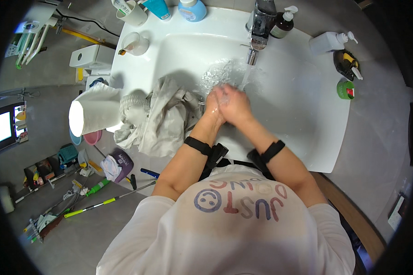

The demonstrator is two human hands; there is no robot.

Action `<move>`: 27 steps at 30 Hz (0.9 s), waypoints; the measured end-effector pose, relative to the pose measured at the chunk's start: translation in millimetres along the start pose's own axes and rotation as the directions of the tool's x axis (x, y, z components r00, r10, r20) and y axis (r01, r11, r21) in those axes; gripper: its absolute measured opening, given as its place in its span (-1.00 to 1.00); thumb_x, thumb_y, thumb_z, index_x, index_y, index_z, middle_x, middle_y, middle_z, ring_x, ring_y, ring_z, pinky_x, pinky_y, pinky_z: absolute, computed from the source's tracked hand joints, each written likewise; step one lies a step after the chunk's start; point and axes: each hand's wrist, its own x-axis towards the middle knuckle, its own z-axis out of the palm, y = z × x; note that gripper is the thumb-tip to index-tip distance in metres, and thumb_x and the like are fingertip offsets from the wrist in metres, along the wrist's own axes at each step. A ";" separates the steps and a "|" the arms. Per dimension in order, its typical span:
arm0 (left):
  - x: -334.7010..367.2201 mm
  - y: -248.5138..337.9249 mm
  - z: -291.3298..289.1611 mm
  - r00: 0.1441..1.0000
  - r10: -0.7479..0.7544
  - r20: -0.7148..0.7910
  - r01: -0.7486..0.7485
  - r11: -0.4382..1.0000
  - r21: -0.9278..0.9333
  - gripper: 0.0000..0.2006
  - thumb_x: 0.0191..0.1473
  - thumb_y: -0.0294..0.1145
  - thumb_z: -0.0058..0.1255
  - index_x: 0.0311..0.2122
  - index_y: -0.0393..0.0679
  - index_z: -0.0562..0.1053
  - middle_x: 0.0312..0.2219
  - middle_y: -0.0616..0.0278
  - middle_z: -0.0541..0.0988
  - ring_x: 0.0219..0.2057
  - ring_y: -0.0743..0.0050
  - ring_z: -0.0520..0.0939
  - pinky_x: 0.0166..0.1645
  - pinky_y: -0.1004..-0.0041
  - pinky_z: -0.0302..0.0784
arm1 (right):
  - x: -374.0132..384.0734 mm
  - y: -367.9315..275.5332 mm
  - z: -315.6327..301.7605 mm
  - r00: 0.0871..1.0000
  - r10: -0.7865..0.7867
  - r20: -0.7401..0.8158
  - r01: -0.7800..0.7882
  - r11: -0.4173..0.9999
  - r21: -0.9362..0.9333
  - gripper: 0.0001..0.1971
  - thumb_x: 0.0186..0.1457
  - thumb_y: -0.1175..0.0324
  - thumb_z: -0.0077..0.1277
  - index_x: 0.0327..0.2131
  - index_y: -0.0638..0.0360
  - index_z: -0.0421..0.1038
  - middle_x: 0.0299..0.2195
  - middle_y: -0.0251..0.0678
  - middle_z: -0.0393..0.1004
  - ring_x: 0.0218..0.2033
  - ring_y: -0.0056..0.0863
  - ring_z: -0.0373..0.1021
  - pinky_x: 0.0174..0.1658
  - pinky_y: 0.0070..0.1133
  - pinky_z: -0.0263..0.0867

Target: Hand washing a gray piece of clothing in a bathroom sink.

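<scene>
My left hand (213, 104) and my right hand (234, 104) press together over the white sink (298, 123), fingers closed against each other and slightly blurred. Whether anything lies between them is hidden. Wet skin glistens on both. Just right of them, water (246, 78) runs from the chrome faucet (260, 36) and splashes into the basin behind my fingers. Light grey pants (165, 121) with an elastic waistband lie bunched over the sink's left front side, partly inside the basin, close beside my left hand.
On the back ledge stand cups (135, 43), a blue tube (158, 8), a blue bottle (192, 10) and a dark pump bottle (283, 23). A white pump bottle (328, 42) and a green container (345, 90) sit right. A white cylinder (94, 110) stands left; mops (110, 200) lie below.
</scene>
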 end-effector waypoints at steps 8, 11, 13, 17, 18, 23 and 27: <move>-26.1 14.4 17.1 0.990 0.019 -0.142 0.042 0.911 0.411 -0.45 0.14 -0.02 -0.20 0.15 -0.14 0.18 0.12 0.10 0.22 0.13 0.18 0.23 0.02 0.13 0.35 | 59.8 157.5 -21.4 0.986 0.167 0.018 -0.168 0.981 0.098 -0.54 0.07 0.03 -0.08 -0.19 0.28 0.39 -0.24 0.03 0.42 -0.17 -0.13 0.37 -0.09 -0.36 0.28; -10.6 28.1 -11.4 0.947 0.057 -0.315 0.076 0.916 0.394 -0.27 0.10 0.08 -0.19 0.29 0.15 -0.17 0.27 0.10 -0.10 0.27 0.03 -0.12 0.23 -0.12 -0.18 | 45.6 143.9 -6.1 0.991 0.095 -0.094 -0.113 0.969 -0.218 -0.56 0.06 0.10 -0.07 -0.07 0.19 0.30 -0.13 0.01 0.32 -0.09 -0.12 0.29 -0.08 -0.31 0.26; -5.8 31.3 -24.3 0.957 0.079 -0.278 0.050 0.901 0.430 -0.25 0.10 0.10 -0.19 0.29 0.22 -0.23 0.28 0.11 -0.17 0.28 0.00 -0.16 0.22 -0.13 -0.18 | 18.4 123.5 8.1 0.953 0.088 0.289 0.096 0.818 -0.567 -0.57 0.04 0.21 -0.05 -0.01 0.08 0.22 -0.12 -0.04 0.23 -0.05 -0.11 0.22 -0.05 -0.27 0.25; 7.6 25.4 -18.0 0.977 0.088 -0.192 0.024 0.858 0.514 -0.22 0.09 0.10 -0.18 0.29 0.27 -0.30 0.29 0.15 -0.31 0.28 -0.09 -0.21 0.22 -0.11 -0.15 | 12.5 129.4 14.7 0.990 -0.018 0.137 0.062 0.944 -0.324 -0.59 0.00 0.38 -0.06 -0.02 0.07 0.26 -0.12 -0.08 0.25 -0.12 -0.07 0.28 -0.09 -0.33 0.28; 11.2 24.5 -8.4 0.972 0.090 -0.218 0.056 0.809 0.585 -0.23 0.10 0.07 -0.19 0.29 0.22 -0.28 0.27 0.18 -0.12 0.24 0.14 0.03 0.10 0.02 0.17 | 19.6 137.5 17.6 0.969 0.213 -0.126 -0.230 0.964 -0.136 -0.59 -0.04 0.45 -0.04 -0.03 0.10 0.29 -0.13 -0.09 0.28 -0.13 -0.06 0.29 -0.09 -0.37 0.28; 16.4 27.2 -21.7 0.988 -0.070 -0.139 0.092 0.983 0.156 -0.25 0.05 0.20 -0.16 0.22 -0.01 -0.03 0.17 0.10 0.12 0.16 0.11 0.18 0.17 0.14 0.14 | -15.7 25.9 0.3 0.941 -0.333 0.051 0.307 0.909 0.283 -0.55 -0.07 0.62 -0.20 -0.08 -0.03 0.39 -0.18 -0.13 0.35 -0.19 -0.14 0.34 -0.12 -0.42 0.30; 9.3 25.6 -23.0 0.959 -0.204 0.198 0.223 0.972 -0.079 -0.44 0.12 0.12 -0.26 0.05 -0.12 0.29 -0.01 0.09 0.38 -0.03 0.24 0.42 0.04 0.23 0.38 | -56.3 -1.3 -7.9 0.865 -0.501 0.038 0.487 0.854 0.185 -0.61 -0.02 0.51 -0.03 -0.06 -0.01 0.38 -0.21 -0.16 0.33 -0.30 -0.13 0.35 -0.23 -0.41 0.33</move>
